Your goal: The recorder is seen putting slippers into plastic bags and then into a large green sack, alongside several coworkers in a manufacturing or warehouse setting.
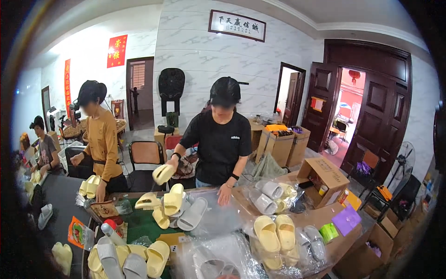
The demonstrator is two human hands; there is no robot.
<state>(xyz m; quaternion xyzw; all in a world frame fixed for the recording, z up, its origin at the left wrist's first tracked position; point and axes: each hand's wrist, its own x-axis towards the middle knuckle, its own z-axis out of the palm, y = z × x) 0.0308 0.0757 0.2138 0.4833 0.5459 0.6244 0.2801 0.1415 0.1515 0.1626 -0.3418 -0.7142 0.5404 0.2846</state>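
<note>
Neither of my hands shows clearly; a small skin-toned sliver at the lower edge is too little to make out. Closest to me lies a clear plastic bag (209,255) with grey slippers in it. Left of it is a heap of yellow slippers (158,258) and grey slippers (108,260). To its right, a pair of yellow slippers (266,234) rests beside bagged grey slippers (316,244). Across the table, a person in a black shirt (216,144) holds a yellow slipper (163,174) in one hand. That person's other hand (225,194) lies on clear plastic film.
More loose slippers (192,214) lie mid-table. A bottle (113,235) and an orange packet (78,231) sit at left. An open carton (325,179), a purple pouch (346,219) and a green packet (329,233) are at right. Another person in mustard (103,139) stands at left.
</note>
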